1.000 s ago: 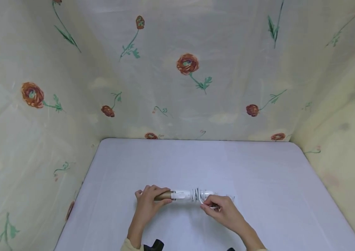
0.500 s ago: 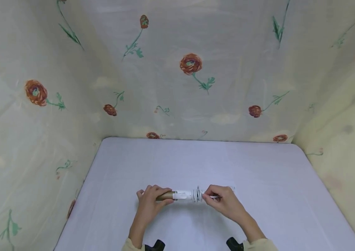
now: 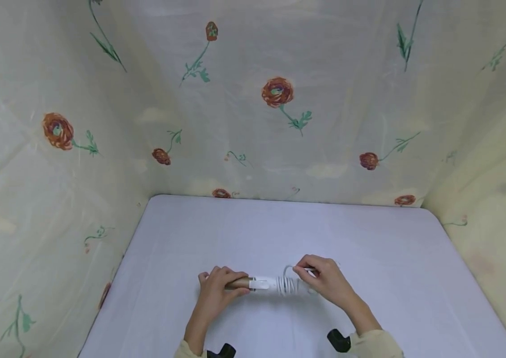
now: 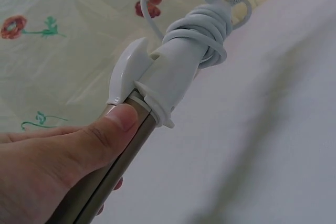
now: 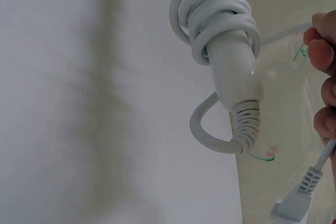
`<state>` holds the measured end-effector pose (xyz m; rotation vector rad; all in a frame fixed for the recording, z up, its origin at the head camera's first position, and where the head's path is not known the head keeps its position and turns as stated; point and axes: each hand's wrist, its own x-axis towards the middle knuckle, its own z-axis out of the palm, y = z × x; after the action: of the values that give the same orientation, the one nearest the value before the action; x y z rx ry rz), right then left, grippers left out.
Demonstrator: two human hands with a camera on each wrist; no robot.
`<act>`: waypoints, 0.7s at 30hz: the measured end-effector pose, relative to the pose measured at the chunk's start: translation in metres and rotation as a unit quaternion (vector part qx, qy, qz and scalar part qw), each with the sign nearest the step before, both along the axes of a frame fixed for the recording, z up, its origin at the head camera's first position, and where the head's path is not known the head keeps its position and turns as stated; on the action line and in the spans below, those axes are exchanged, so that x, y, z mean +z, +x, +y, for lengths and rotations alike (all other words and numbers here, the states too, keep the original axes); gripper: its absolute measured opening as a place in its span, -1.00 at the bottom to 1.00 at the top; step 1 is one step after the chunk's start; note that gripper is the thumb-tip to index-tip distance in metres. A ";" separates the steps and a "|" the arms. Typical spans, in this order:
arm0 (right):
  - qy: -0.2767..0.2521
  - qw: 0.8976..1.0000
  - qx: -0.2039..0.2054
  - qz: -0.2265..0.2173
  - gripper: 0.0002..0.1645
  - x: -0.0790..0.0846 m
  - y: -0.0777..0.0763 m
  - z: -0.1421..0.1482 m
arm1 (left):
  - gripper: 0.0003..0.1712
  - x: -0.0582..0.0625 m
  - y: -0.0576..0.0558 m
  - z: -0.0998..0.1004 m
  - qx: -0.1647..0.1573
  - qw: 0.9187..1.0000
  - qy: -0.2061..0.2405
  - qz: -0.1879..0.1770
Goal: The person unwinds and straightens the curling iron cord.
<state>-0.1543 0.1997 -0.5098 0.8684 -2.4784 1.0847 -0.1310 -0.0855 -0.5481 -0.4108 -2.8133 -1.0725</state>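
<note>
My left hand grips the bronze barrel of a curling iron, its thumb lying along the barrel just below the white clamp lever. The iron's white handle points to the right in the head view. Several loops of white power cord are wound round that handle. Between its fingertips my right hand pinches the free length of cord, beyond the handle's far side and slightly above it in the head view. The cord's plug dangles below the right hand's fingers.
A white-covered table lies under both hands. Cream curtains with orange flowers enclose its back and sides. Dark wrist cameras stick out near the beige sleeves.
My right hand has carried the cord from the near side of the handle up and over to its far side. The left hand keeps its hold on the barrel.
</note>
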 end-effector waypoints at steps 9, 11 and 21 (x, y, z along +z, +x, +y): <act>0.022 1.000 -0.013 -0.009 -0.90 -0.005 -0.008 0.006 | -0.55 0.000 0.001 -0.003 -0.012 1.000 0.002 0.000; 0.025 0.999 -0.012 -0.020 -0.94 -0.006 -0.010 0.008 | -0.55 0.000 0.002 -0.004 -0.015 1.000 0.003 -0.002; 0.050 0.994 -0.038 -0.091 -0.91 -0.015 -0.017 0.018 | -0.54 0.000 0.004 -0.008 -0.027 0.999 0.024 -0.014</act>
<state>-0.1713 0.2179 -0.5249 0.7237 -2.7118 1.0642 -0.1272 -0.0938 -0.5485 -0.4716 -2.8094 -1.1637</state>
